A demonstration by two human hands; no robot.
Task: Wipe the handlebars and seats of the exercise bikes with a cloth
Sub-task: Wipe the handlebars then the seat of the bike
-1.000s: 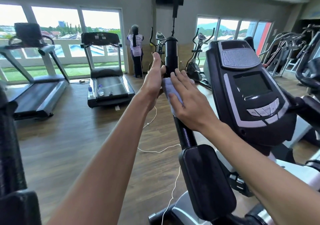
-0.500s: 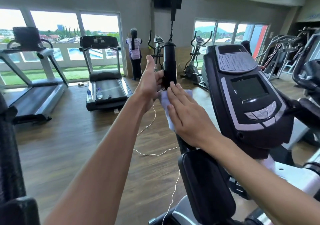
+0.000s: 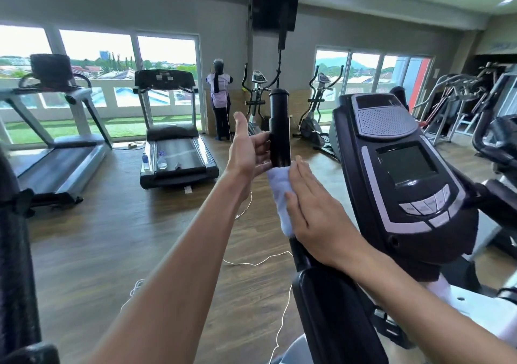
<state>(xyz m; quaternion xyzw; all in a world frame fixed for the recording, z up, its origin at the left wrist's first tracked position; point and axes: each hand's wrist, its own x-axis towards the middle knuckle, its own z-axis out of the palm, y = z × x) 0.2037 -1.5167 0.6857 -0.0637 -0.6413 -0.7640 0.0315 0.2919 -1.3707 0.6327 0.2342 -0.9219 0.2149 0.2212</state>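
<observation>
Right hand (image 3: 316, 212) lies flat, fingers straight, pressing the pale cloth (image 3: 281, 195) against the upright black handlebar (image 3: 279, 128) just below its grip, while the left hand (image 3: 246, 151) stands wide, palm to the bar's other side. With neither hand curled round anything, the cloth is pinned by pressure alone, so it could likely slip off and drop toward the white cable (image 3: 251, 263) on the floor, leaving part of the bar unwiped

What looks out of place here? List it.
Two bottles stand on the treadmill belt, where a runner would step. A thin white cord trails loose across the wooden floor, a likely trip hazard. Nothing looks spilled or damaged.
</observation>
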